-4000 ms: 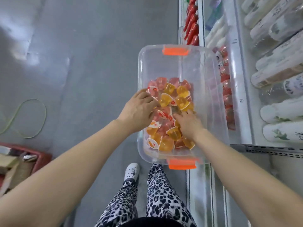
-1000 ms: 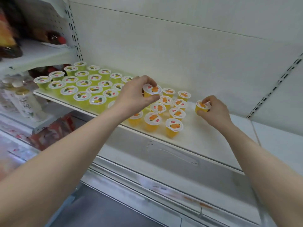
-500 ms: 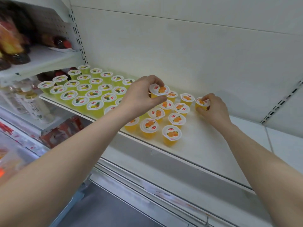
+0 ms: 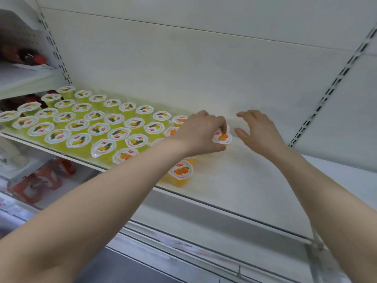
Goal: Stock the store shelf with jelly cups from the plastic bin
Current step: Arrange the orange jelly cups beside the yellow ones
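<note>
My left hand [image 4: 201, 133] pinches an orange jelly cup [image 4: 222, 138] by its lid, just above the white shelf [image 4: 234, 184], to the right of the orange cups standing there. My right hand [image 4: 257, 129] hovers beside it with fingers spread and holds nothing. Another orange jelly cup [image 4: 180, 172] stands near the shelf's front edge. Several yellow-green jelly cups [image 4: 81, 123] fill the shelf's left part in rows. My left hand and forearm hide some orange cups. The plastic bin is out of view.
The shelf's right part is bare white surface. A slotted upright [image 4: 334, 82] runs up the back wall at right. At left, a higher shelf [image 4: 26, 76] carries dark bottles, and red packets [image 4: 42, 178] lie on the level below.
My right hand let go of its orange cup and opened. My left hand carried its cup to the right, past the orange group. The view shifted right.
</note>
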